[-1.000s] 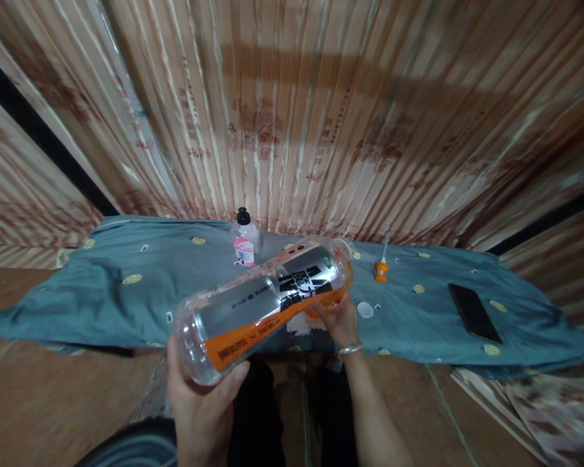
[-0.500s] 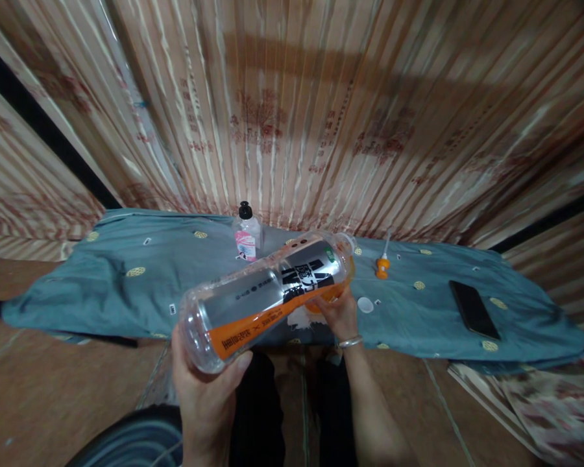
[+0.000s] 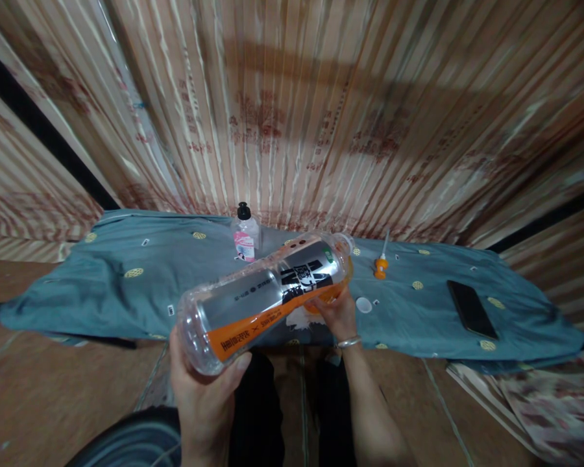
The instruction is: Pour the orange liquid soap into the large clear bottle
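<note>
My left hand (image 3: 204, 389) is closed around the base of a large clear plastic drink bottle (image 3: 246, 305) with a silver and orange label. The bottle lies tilted, its mouth up and to the right. Below its neck my right hand (image 3: 338, 314), wearing a bracelet, is wrapped round an orange bottle (image 3: 329, 296), mostly hidden behind the big one. I cannot tell whether the two mouths touch. An orange pump top with a pale stem (image 3: 380, 266) lies on the cloth to the right. Nearer my right wrist is a white round disc (image 3: 364, 305).
Teal patterned cloth (image 3: 418, 324) covers the narrow surface before me. A small clear bottle with a black cap (image 3: 244, 237) stands at the back, and a black phone (image 3: 471, 309) lies at the right. Striped curtain (image 3: 292, 117) hangs behind. A round dark-rimmed object (image 3: 131, 444) is at lower left.
Almost nothing differs. The view has shifted very slightly, and both hands keep the same hold on the bottles.
</note>
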Available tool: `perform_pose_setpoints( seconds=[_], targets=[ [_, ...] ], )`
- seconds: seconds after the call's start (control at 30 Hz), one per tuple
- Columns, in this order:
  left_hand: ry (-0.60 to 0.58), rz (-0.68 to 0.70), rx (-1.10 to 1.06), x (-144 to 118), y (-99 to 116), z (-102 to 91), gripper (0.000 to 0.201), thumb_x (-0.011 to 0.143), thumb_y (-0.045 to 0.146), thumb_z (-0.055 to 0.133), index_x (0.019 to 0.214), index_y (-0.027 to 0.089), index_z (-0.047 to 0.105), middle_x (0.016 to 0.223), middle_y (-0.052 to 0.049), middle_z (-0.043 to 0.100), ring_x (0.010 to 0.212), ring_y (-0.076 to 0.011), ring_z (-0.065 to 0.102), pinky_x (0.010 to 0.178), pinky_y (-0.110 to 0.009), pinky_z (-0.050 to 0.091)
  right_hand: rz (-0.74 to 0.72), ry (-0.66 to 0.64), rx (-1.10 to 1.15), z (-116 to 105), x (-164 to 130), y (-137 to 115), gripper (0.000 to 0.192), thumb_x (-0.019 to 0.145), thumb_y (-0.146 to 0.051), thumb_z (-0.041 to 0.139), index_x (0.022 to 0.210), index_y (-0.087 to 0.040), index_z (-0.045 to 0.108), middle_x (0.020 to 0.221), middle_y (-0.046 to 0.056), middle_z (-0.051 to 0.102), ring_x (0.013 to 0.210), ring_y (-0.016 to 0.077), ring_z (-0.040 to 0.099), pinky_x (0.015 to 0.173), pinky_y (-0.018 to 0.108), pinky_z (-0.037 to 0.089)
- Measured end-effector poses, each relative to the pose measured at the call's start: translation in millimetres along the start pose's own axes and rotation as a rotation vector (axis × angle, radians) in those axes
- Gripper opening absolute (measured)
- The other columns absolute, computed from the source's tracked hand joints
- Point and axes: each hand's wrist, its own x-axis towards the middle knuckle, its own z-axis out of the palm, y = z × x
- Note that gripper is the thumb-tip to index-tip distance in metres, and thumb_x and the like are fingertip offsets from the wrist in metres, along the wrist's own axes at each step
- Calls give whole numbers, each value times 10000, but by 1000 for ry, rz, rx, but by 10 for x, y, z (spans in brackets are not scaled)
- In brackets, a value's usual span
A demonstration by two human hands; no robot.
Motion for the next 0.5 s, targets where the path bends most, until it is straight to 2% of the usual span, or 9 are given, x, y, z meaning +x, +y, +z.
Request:
perform_pose_setpoints(
  seconds=[0.23, 0.5],
  targets=[
    [13, 1, -25, 13, 11, 14, 812, 461, 252, 996, 1198, 180, 664, 1118, -75, 685, 977, -239, 669, 879, -338, 549, -18, 51, -33, 47, 19, 70, 691, 593, -576, 826, 1117, -182, 606, 992, 126, 780, 911, 337, 750, 767, 451, 598],
    [10, 17, -31, 8, 8, 30, 803, 485, 249, 987, 1220, 179, 671, 1071, -59, 704, 913, -215, 671, 842, -315, 554, -50, 43, 7, 55, 9, 98, 643, 625, -541, 830, 1118, -194, 607, 987, 107, 782, 901, 313, 754, 761, 424, 604]
  ],
)
